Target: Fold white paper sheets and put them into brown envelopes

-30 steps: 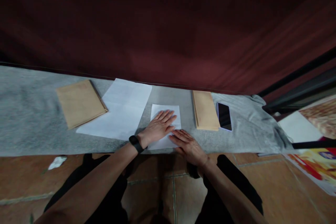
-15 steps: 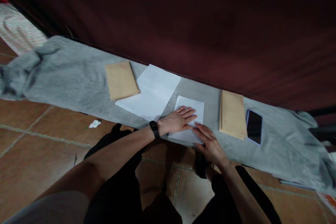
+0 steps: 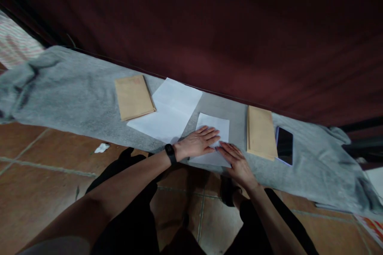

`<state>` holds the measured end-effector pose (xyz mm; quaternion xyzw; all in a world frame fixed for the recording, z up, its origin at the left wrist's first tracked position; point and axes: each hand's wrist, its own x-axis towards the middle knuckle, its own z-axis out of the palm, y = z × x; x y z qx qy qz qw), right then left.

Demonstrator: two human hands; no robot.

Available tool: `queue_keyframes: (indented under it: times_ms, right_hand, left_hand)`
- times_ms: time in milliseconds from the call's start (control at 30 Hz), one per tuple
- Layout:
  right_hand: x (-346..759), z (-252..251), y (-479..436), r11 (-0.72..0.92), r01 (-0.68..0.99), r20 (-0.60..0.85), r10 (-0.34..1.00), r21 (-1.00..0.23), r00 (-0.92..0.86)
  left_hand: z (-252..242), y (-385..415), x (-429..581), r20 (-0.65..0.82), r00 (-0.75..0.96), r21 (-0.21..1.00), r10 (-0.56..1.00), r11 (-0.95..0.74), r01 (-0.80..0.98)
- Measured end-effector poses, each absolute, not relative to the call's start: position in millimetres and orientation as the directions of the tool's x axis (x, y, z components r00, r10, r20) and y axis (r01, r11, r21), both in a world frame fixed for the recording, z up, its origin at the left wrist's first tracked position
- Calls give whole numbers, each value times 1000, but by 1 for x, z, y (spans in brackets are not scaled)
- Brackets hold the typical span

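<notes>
A folded white sheet of paper (image 3: 214, 122) lies on the grey cloth in front of me. My left hand (image 3: 199, 142) rests flat across its middle, fingers stretched to the right. Against the sheet's right side, my right hand (image 3: 235, 160) lies with its fingers extended and the fingertips close to those of the left. Neither hand grips anything. Left of them is a larger white sheet (image 3: 172, 107) with faint creases, partly under a stack of brown envelopes (image 3: 133, 97). Another stack of brown envelopes (image 3: 261, 132) lies right of my right hand.
A phone (image 3: 284, 146) lies beside the right envelopes. The grey cloth (image 3: 80, 91) covers a long, narrow surface, wrinkled at both ends. Behind it hangs a dark red curtain (image 3: 191, 28). A crumpled white tissue (image 3: 102, 148) lies on the tiled floor (image 3: 44, 191).
The whole view has shifted slightly, so things appear a little lower and further left. Both hands stay on the folded sheet in nearly the same pose.
</notes>
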<state>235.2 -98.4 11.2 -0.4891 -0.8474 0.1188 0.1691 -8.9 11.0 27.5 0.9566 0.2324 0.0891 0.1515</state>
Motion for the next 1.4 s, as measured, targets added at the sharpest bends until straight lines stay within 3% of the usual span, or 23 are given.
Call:
queue_keyframes:
  times_ms: [200, 367, 467, 567, 767, 1000, 1267, 1400]
  right_hand:
    - [235, 18, -97, 485, 786, 151, 873, -385, -464]
    - [235, 21, -97, 447, 772, 162, 892, -452, -422]
    - [234, 21, -96, 427, 770, 171, 903, -474, -395]
    - [232, 22, -95, 401, 774, 182, 915, -490, -359]
    - [228, 37, -90, 312, 760, 158, 949, -570, -271]
    - [229, 45, -83, 270, 733, 145, 962, -624, -230]
    - [237, 45, -76, 246, 712, 115, 967, -657, -228]
    - [237, 44, -76, 125, 667, 44, 990, -735, -137]
  left_hand:
    - [52, 20, -29, 71, 890, 621, 451, -718, 314]
    - [74, 24, -75, -94, 910, 825, 405, -479, 298]
    - [67, 20, -87, -104, 913, 766, 394, -554, 326]
    - [48, 18, -81, 4, 881, 697, 474, -632, 337]
    - [34, 24, -64, 118, 793, 706, 598, -612, 357]
    - [47, 17, -59, 40, 678, 747, 734, -473, 468]
    - [53, 24, -62, -32, 755, 795, 655, -441, 417]
    - [52, 28, -60, -85, 694, 797, 715, -369, 478]
